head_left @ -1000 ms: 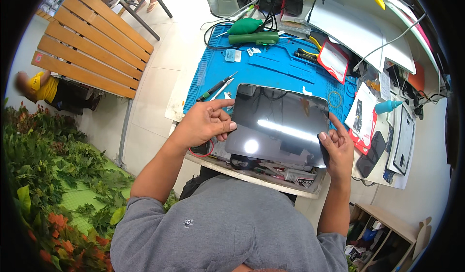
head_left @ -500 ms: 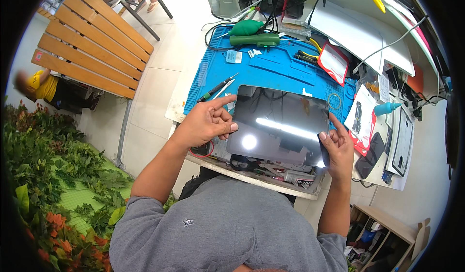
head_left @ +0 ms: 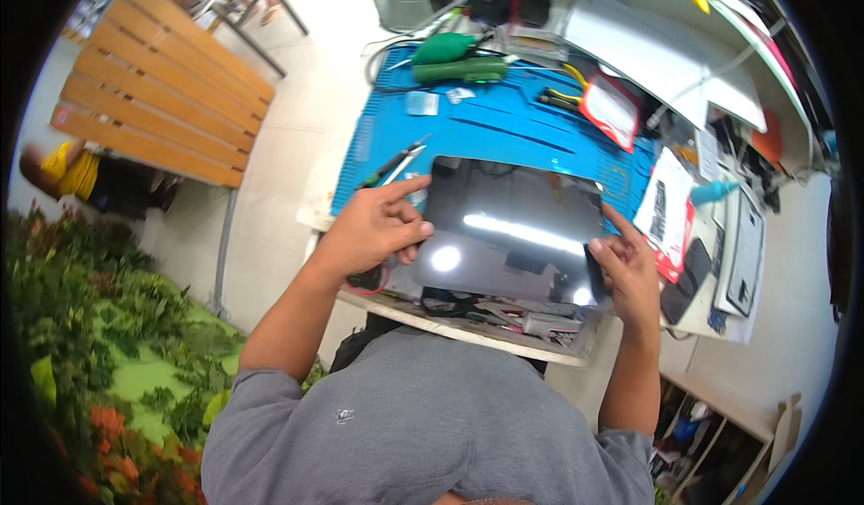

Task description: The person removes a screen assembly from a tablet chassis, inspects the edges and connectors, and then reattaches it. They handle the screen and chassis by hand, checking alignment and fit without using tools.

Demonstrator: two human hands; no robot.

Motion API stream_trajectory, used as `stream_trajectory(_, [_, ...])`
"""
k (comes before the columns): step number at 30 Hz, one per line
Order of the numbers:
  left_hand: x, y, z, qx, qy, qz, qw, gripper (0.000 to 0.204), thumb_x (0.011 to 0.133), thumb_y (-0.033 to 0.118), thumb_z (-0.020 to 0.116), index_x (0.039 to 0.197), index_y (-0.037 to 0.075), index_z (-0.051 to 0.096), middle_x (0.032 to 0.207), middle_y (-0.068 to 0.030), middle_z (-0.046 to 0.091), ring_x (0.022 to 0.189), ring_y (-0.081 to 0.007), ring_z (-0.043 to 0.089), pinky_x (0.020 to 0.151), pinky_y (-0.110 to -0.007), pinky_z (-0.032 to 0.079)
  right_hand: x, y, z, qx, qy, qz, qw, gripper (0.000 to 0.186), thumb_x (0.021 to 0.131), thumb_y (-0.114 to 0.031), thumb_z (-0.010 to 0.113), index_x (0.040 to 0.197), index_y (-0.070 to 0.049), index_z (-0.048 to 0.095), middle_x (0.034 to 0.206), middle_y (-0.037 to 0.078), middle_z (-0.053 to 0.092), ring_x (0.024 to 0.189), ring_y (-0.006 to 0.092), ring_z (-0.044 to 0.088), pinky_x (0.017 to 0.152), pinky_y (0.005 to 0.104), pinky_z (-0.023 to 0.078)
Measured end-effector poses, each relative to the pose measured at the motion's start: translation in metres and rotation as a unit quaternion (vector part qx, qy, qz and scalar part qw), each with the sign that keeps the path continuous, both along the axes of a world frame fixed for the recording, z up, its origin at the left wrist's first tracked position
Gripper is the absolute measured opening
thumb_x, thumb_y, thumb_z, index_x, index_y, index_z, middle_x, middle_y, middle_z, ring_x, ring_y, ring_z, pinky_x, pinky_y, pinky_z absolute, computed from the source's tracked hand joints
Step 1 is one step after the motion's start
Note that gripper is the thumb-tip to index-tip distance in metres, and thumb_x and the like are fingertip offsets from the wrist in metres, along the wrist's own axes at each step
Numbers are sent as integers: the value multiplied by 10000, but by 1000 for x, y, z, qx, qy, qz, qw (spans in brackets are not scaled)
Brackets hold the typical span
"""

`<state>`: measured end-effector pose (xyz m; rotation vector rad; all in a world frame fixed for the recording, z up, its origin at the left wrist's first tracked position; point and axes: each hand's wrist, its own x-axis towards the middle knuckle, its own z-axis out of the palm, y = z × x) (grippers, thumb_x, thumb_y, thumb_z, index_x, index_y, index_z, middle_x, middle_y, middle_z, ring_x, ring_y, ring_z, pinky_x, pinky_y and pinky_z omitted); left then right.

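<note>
Between both hands I hold a dark, glossy tablet (head_left: 504, 262), tilted over the near edge of the workbench, with bright light reflections on its screen. My left hand (head_left: 378, 226) grips its left edge, thumb on the near side and index finger stretched along the upper left corner. On the right edge, my right hand (head_left: 625, 257) has its thumb on the front, while its other fingers are partly hidden behind. A pen-like screwdriver (head_left: 396, 163) lies on the blue mat (head_left: 504, 122) just beyond my left hand.
A green air blower (head_left: 444, 48) and a green tool handle (head_left: 459, 70) lie at the mat's far side. Pliers with yellow handles (head_left: 576, 82) are near a red-edged packet (head_left: 612, 109). A black phone (head_left: 687, 282) lies at right. Below the tablet is an open drawer (head_left: 504, 316) of tools.
The whole view has shifted slightly, with some blur. Both hands keep the same hold on the tablet, which has hardly moved relative to them.
</note>
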<state>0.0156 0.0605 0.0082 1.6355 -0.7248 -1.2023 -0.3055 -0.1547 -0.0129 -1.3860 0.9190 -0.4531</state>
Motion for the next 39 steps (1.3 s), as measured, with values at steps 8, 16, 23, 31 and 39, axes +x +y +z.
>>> stream_trajectory(8, [-5,-2,-5,-18,-9,17,1000,747,932,20,811,1572,-131,456,811,-71,698,618,-110,665,536,-250,553,-3,-12,6,32,18,25,999,785,987,-278,831,1598,62,476,743,-27,623,573,47,530,504,231,427])
stream_trajectory(16, [-7,-7,2,-6,-13,22,1000,741,928,5,799,1563,-153,450,810,-88,700,602,-113,663,514,-249,554,-6,-16,12,55,36,58,996,743,1027,-283,789,1615,30,461,698,-13,612,531,66,569,449,264,477])
stream_trajectory(23, [-7,-5,-1,-9,-22,23,999,720,939,0,785,1558,-157,452,803,-88,707,585,-110,659,511,-246,552,-5,-20,22,93,68,61,992,696,1057,-280,748,1640,-35,456,650,23,600,442,134,601,415,295,482])
stream_trajectory(31, [-9,-5,-3,-12,-14,28,999,711,944,-5,778,1563,-146,456,804,-88,713,578,-108,657,506,-242,546,-3,-18,15,76,45,50,995,625,1072,-231,724,1619,-45,486,631,8,599,429,110,578,416,275,465])
stream_trajectory(39, [-9,-5,-3,-11,-9,32,999,704,949,-15,765,1568,-138,454,796,-84,698,561,-111,651,496,-245,545,1,-18,19,61,58,50,995,615,1072,-209,720,1618,-44,490,610,-22,570,430,90,558,422,260,449])
